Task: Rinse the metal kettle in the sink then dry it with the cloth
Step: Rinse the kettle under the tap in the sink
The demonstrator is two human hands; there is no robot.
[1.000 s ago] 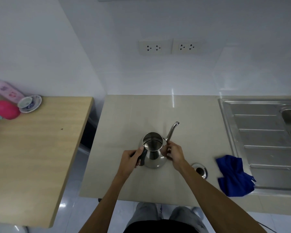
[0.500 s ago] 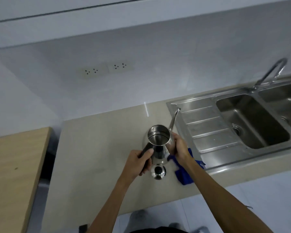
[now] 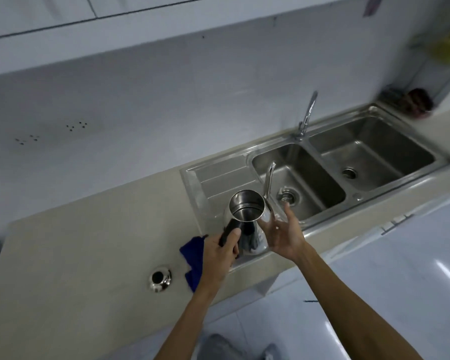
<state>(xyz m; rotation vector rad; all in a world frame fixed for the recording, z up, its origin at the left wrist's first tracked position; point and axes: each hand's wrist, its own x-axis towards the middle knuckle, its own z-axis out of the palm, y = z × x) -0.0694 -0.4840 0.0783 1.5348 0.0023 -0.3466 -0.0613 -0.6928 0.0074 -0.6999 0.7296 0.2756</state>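
A left hand [image 3: 220, 252] grips the black handle of a lidless kettle [image 3: 247, 216], carrying it upright above the drainboard, spout aimed at one o'clock toward the near basin of the sink [image 3: 330, 188]. The right hand [image 3: 281, 229] lies open with fingers spread beside the kettle's body, apparently steadying it; contact is unclear. The lid [image 3: 160, 278] sits on the counter at eight o'clock from the kettle, probably set aside so water can enter. The cloth [image 3: 192, 255] waits beside the left wrist, at the drainboard's edge. Both basins look bare, and the tap [image 3: 307, 115] stands at one o'clock, leaving an open path ahead.
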